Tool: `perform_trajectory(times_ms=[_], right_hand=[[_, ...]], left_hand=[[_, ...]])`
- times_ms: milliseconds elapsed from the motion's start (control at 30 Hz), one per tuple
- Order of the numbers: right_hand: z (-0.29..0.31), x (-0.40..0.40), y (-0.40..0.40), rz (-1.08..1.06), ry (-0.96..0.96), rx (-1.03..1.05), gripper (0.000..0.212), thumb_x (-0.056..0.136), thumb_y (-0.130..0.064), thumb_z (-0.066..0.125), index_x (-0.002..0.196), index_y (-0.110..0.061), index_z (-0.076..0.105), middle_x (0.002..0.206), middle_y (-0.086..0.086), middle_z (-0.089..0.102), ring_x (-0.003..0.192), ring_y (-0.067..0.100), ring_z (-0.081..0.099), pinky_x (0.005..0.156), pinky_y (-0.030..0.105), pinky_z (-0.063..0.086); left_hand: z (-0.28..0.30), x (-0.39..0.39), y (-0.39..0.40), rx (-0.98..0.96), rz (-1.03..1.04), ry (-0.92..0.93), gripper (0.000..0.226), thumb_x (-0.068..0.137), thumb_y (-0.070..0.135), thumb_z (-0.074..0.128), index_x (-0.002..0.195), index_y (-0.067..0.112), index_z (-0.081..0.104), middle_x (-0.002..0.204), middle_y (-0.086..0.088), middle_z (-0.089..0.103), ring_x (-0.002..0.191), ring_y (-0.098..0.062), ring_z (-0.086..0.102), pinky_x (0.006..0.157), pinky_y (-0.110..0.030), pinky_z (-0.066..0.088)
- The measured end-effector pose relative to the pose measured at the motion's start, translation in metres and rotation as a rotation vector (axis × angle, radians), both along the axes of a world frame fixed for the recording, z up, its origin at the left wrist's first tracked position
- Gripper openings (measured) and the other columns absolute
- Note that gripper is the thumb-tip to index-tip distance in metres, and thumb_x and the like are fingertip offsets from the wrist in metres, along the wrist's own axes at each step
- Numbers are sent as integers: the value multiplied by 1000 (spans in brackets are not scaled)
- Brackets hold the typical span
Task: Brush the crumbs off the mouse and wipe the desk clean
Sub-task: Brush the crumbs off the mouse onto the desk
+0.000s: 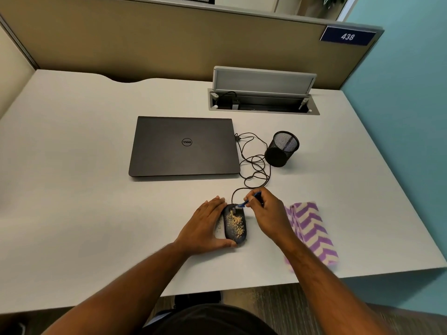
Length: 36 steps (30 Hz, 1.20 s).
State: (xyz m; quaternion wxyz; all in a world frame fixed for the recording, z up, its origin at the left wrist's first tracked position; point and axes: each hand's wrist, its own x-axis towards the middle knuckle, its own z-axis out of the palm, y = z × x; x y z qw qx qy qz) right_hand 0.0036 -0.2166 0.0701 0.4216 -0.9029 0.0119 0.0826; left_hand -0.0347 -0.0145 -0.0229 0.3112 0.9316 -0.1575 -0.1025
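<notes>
Brushing is the step in hand, and it looks barely begun: the mouse (235, 223) lies on the tabletop (96, 189) near the front edge, in front of the closed laptop (185, 146), with a scatter of tan crumbs (235, 222) covering its back. The left hand (205, 228) lies flat against the mouse's left side, fingers extended along it and thumb hooked round the near end, bracing it rather than gripping it. The right hand (266, 211) is pinched around a small blue brush (246, 201), whose bristle end touches the mouse's far end by the scroll wheel, where the cable (254, 165) leaves toward the laptop.

The next move, as I judge it, calls for short strokes from the far end toward the near one, or off to the right side, since the left hand blocks the other flank. Crumbs will land on the tabletop, so the wiping stage comes after. The purple-and-cream chevron cloth (312, 233) waits just right of the right forearm, untouched. A mesh pen cup (281, 148) stands well clear behind.
</notes>
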Motion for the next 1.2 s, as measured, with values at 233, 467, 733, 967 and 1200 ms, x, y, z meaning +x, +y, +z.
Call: perform_trajectory(times_ms=[233, 467, 733, 967, 1200], right_hand=[[-2, -4, 5, 35, 56, -69, 10, 102, -24, 50, 99, -19, 59, 98, -1, 70, 91, 12, 66, 65, 10, 45], [2, -1, 12, 50, 30, -50, 13, 101, -26, 51, 107, -19, 61, 103, -3, 69, 95, 11, 64, 70, 11, 47], [6, 5, 14, -1, 1, -61, 13, 101, -28, 53, 107, -19, 60, 104, -2, 70, 92, 10, 66, 66, 7, 45], [4, 9, 23, 62, 50, -132, 17, 101, -31, 53, 106, -17, 62, 100, 2, 70, 91, 15, 67, 67, 13, 47], [1, 18, 17, -103, -2, -74, 19, 100, -29, 56, 107, -14, 65, 99, 3, 73, 88, 14, 71, 71, 19, 55]], left_hand=[[-3, 0, 0, 13, 0, -17, 117, 72, 91, 56, 160, 25, 19, 168, 4, 16, 155, -14, 12, 126, -34, 10], [-4, 0, 1, 29, -9, -43, 118, 72, 93, 53, 161, 23, 18, 169, 4, 15, 155, -12, 9, 127, -36, 10], [-5, 0, 1, 35, -11, -34, 118, 73, 92, 54, 161, 24, 16, 169, 5, 12, 155, -11, 6, 124, -29, 1], [-4, 0, 1, 40, -22, -33, 120, 72, 93, 52, 161, 22, 15, 169, 5, 11, 155, -10, 5, 128, -35, 6], [-2, 0, 1, 44, -18, -35, 118, 73, 92, 53, 161, 23, 14, 169, 5, 11, 155, -10, 5, 124, -27, -2]])
